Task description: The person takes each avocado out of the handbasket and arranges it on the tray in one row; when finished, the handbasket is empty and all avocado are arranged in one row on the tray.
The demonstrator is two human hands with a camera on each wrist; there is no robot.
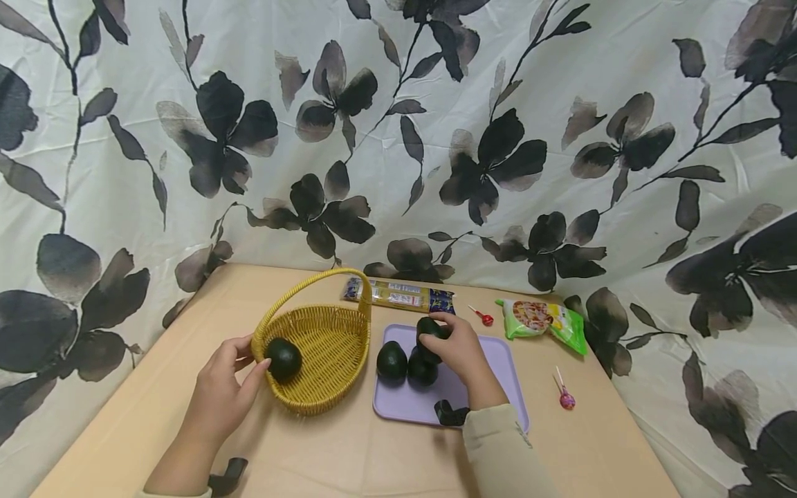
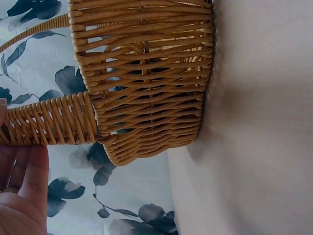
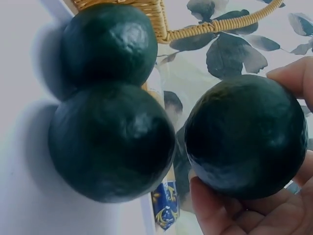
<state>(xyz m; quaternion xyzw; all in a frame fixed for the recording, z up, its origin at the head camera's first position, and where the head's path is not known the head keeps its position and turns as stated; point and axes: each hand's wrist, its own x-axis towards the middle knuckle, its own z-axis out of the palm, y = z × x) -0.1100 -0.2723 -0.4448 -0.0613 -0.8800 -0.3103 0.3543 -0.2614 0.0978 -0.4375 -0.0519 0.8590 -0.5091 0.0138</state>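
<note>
My left hand (image 1: 221, 394) grips the yellow wicker basket (image 1: 317, 408) by the lower end of its handle (image 2: 54, 120), thumb on one side and fingers on the other. One dark green avocado (image 1: 284, 360) lies inside at the basket's left. Over the lilac tray (image 1: 405, 413), my right hand (image 1: 461, 349) holds another avocado (image 3: 247, 137) between thumb and fingers, raised off the tray. Two more avocados, a left one (image 1: 391, 363) and a right one (image 1: 422, 369), rest side by side on the tray beneath it.
Behind the basket lies a long clear packet with blue ends (image 1: 405, 296). A red lollipop (image 1: 487, 319) and a green snack bag (image 1: 543, 324) are at the back right; a pink lollipop (image 1: 566, 400) lies right of the tray. Floral cloth (image 1: 398, 152) hangs behind the table.
</note>
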